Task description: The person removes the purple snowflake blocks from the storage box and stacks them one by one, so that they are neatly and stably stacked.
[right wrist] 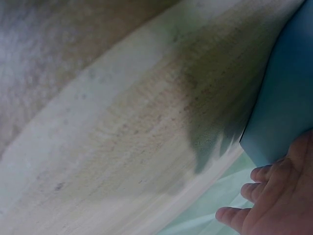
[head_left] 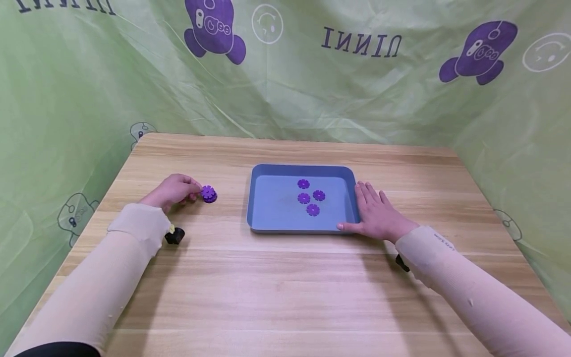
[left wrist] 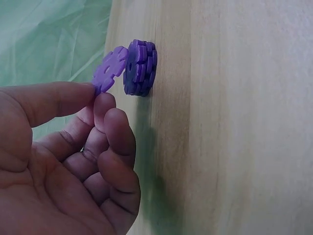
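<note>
Between thumb and forefinger, my left hand [head_left: 177, 189] pinches a purple notched disc [left wrist: 110, 69] by its edge. That disc is tilted, and its far edge meets a short stack of similar purple discs [left wrist: 141, 68] on the table, left of the tray. My right hand [head_left: 379, 213] lies against the right side of the blue tray [head_left: 272, 225], fingers straight and spread, with the thumb over the front right corner. Inside the tray, several purple notched discs [head_left: 304, 198] lie flat, right of its middle. In the right wrist view, the fingers [right wrist: 244, 215] show beside the tray's wall.
The wooden table [head_left: 276, 292] has a green curtain [head_left: 285, 99] with purple figures behind it and along both sides. A small black device [head_left: 175, 236] sits at the left wrist, and another black device [head_left: 402, 263] at the right wrist.
</note>
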Action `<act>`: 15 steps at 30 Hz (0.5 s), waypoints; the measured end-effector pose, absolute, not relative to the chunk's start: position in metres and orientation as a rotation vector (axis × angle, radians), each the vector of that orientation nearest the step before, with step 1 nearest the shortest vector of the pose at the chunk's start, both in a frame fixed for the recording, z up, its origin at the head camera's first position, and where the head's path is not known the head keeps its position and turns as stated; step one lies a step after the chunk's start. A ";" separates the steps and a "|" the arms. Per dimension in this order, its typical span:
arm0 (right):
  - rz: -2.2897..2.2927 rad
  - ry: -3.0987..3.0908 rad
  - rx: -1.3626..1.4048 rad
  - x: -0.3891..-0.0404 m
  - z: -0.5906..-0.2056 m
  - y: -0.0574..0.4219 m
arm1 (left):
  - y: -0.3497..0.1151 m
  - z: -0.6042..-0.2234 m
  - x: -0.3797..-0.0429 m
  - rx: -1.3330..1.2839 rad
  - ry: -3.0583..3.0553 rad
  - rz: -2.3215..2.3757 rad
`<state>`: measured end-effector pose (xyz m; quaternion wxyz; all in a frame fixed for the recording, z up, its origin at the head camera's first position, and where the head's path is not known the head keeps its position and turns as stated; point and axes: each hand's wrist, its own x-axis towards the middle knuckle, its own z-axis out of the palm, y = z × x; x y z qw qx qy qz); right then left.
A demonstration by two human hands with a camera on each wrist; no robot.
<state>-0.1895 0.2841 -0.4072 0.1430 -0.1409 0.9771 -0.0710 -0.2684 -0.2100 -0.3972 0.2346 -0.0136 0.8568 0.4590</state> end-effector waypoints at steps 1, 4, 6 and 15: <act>-0.205 2.818 -0.406 -0.189 -0.407 0.284 | -0.210 -0.398 -0.268 -0.043 2.349 1.258; -0.205 2.817 -0.406 -0.189 -0.408 0.284 | -0.210 -0.399 -0.268 -0.049 2.342 1.261; -0.204 2.819 -0.408 -0.189 -0.408 0.284 | -0.210 -0.400 -0.268 -0.041 2.341 1.263; -0.199 2.818 -0.401 -0.190 -0.409 0.283 | -0.212 -0.402 -0.269 -0.042 2.322 1.263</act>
